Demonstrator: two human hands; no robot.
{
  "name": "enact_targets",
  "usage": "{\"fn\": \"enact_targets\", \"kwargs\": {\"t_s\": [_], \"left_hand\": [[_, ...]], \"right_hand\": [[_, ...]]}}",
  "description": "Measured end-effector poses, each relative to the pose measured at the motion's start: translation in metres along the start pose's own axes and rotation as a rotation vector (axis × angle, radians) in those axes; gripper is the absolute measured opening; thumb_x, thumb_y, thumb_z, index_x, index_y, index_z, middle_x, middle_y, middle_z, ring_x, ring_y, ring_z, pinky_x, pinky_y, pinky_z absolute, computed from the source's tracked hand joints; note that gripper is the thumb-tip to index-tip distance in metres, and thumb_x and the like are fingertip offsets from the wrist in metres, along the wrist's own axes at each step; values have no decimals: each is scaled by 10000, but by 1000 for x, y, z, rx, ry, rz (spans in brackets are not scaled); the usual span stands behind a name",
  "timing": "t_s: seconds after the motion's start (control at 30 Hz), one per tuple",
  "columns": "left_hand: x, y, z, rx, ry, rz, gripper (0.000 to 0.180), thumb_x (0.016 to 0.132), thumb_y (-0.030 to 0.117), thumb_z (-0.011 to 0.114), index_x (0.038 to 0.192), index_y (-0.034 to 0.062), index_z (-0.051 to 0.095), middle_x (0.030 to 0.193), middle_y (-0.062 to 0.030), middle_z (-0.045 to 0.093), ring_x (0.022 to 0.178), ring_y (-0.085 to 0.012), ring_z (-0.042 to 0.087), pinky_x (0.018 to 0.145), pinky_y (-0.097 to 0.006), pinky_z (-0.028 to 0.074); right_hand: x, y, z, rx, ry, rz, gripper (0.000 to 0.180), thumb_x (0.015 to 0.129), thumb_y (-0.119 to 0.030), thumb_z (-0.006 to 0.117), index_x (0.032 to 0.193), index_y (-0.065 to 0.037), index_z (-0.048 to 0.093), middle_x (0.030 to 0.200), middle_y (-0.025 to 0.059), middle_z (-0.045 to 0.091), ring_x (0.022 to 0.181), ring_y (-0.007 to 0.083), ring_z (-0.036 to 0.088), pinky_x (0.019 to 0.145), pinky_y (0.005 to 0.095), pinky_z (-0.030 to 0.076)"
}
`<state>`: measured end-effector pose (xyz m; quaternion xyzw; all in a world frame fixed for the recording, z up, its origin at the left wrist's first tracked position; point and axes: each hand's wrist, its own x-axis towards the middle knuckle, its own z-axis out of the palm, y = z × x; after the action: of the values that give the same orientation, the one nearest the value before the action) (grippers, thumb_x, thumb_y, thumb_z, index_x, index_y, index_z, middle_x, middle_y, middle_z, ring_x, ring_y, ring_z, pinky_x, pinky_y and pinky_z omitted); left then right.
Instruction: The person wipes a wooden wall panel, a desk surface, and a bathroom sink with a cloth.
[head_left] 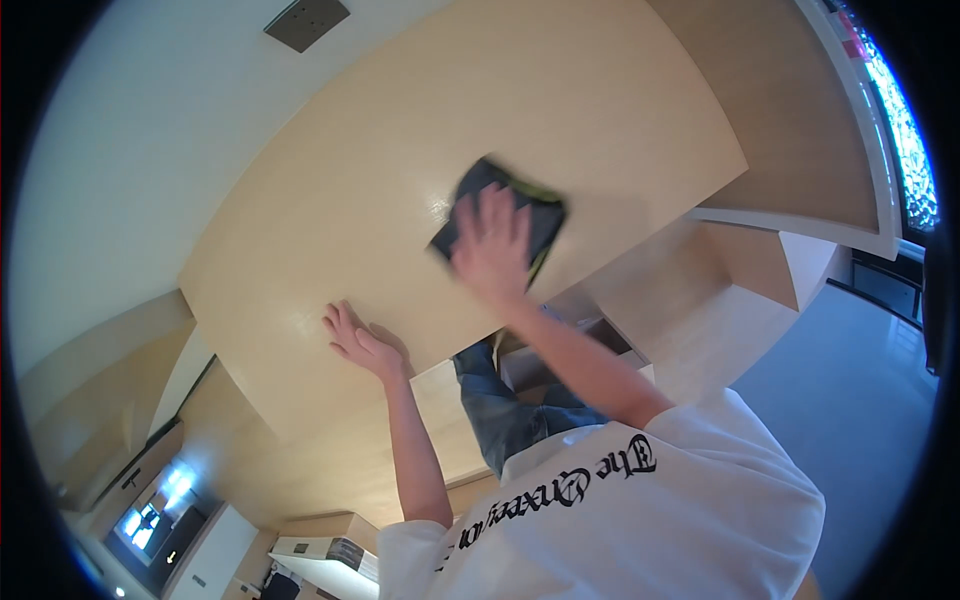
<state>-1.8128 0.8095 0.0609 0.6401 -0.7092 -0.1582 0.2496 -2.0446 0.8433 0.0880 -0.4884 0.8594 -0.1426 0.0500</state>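
A dark grey cloth [545, 222] with a yellow-green edge lies on the light wood desktop [330, 230], a little right of the middle. My right hand [490, 245] presses flat on top of it, fingers spread; hand and cloth are slightly blurred. Part of the cloth is hidden under the palm. Further left and nearer to me, my left hand [362, 340] rests on the desktop by its front edge. Its fingers are stretched out and it holds nothing.
A wood side panel [800, 110] rises at the desk's right end. Below the front edge are open compartments [600, 340] near my legs. A white wall with a socket plate [307, 22] borders the far left side. A bluish floor [800, 340] shows at right.
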Motion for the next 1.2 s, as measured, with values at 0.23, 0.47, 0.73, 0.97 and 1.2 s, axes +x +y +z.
{"fn": "enact_targets", "kwargs": {"t_s": [0.23, 0.47, 0.73, 0.97, 1.2], "left_hand": [[4, 7, 6, -202, 24, -6, 561, 1022, 378, 220, 1434, 41, 399, 1506, -117, 404, 1449, -287, 259, 1168, -509, -14], [2, 17, 2, 36, 39, -80, 504, 1017, 309, 314, 1429, 27, 385, 1520, -163, 351, 1441, -300, 261, 1172, -525, 52], [4, 31, 4, 188, 4, -56, 443, 976, 197, 414, 1382, 21, 418, 1522, -167, 333, 1436, -311, 256, 1169, -545, 80], [0, 36, 2, 206, 10, -96, 438, 963, 167, 421, 1375, 18, 423, 1510, -173, 347, 1427, -319, 269, 1165, -553, 96], [8, 23, 9, 256, 36, -35, 446, 949, 164, 444, 1368, 11, 445, 1497, -188, 367, 1405, -332, 315, 1157, -562, 136]], "right_hand": [[-53, -53, 17, 298, -130, -416, 718, 779, -365, 668, 1417, -119, 448, 1528, 190, 315, 1433, 362, 249, 1127, 561, 241], [46, 154, -18, -30, 194, -122, 760, 773, -453, 645, 1442, -160, 433, 1534, 164, 327, 1418, 353, 294, 1114, 580, 253], [159, 378, -55, -358, 223, 412, 643, 958, -529, 392, 1508, -203, 327, 1569, 131, 275, 1447, 311, 247, 1141, 528, 233], [171, 249, -13, -487, 345, 585, 593, 924, -427, 415, 1406, -82, 444, 1464, 261, 384, 1374, 438, 329, 1065, 640, 275], [46, -16, 14, 109, 35, -251, 642, 796, -328, 647, 1383, -119, 491, 1513, 240, 316, 1405, 417, 281, 1105, 610, 243]]}}
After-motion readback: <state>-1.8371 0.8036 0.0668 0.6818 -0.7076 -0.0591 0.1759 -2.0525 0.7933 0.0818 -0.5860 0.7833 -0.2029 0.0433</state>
